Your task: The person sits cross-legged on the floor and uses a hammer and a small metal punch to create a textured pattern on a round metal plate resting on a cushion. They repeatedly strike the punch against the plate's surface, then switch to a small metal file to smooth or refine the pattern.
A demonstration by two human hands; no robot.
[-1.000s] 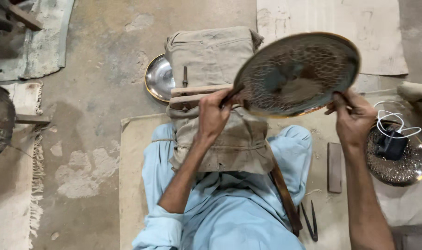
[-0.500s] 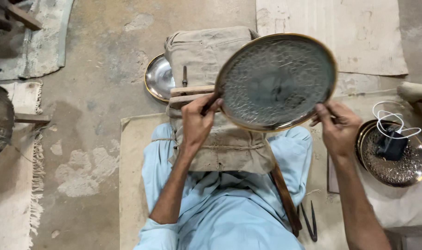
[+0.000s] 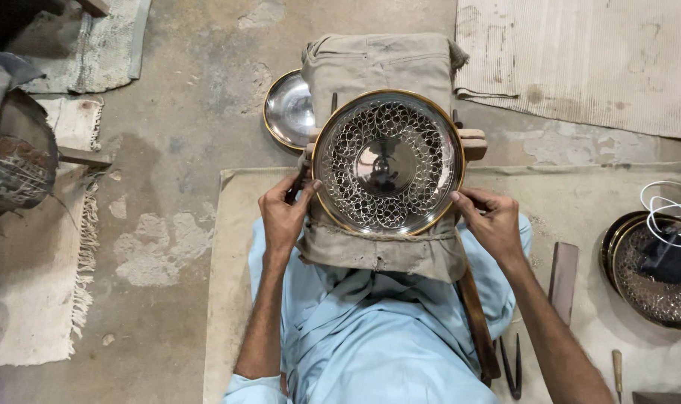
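Note:
A round metal plate [image 3: 387,161] with a pierced lattice band, shiny centre and gold rim lies face up on a cloth-covered work block [image 3: 381,247] between my knees. My left hand [image 3: 284,213] grips the plate's left edge, thumb on the rim. My right hand [image 3: 490,222] holds the lower right edge with its fingertips. I sit in light blue clothes on a beige mat [image 3: 235,262].
A plain shiny plate [image 3: 288,111] lies behind the block at left. A stack of pierced plates [image 3: 651,280] with a white cable sits at right. A wooden bar [image 3: 562,273], tongs [image 3: 511,366] and a wooden-handled tool [image 3: 617,370] lie on the mat. Rugs lie left and far right.
The plate, held tilted up with its back showing, has been turned over and lowered flat onto the cloth block. Both hands moved down and inward with it.

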